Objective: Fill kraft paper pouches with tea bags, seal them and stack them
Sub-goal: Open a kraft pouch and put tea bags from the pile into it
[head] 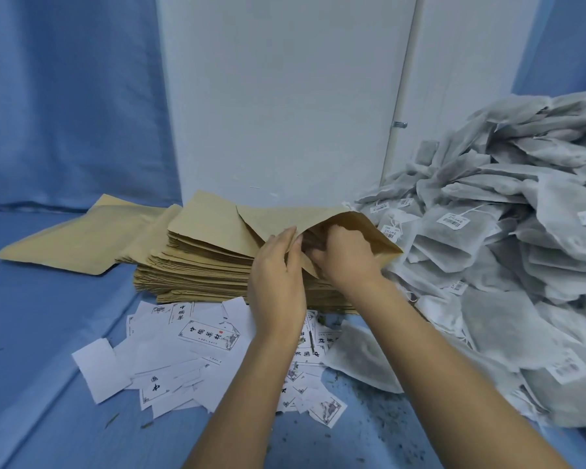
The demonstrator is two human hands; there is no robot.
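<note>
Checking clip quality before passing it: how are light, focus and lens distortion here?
Head view: soft, even, bluish light, no glare, faint shadows; the pouch mouth is dark, hiding the fingertips of the right hand. Head view again: wide-angle bend bows the pipe and stretches the tea bags at the right edge; print on the labels is legible, so focus is fair.

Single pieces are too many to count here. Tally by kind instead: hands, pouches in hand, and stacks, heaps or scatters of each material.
Hands: 2 (left hand, right hand)
Kraft pouch in hand: 1
Pouch stack, spilling to its left: 1
Tea bag heap: 1
Label scatter: 1
Total: 6
</note>
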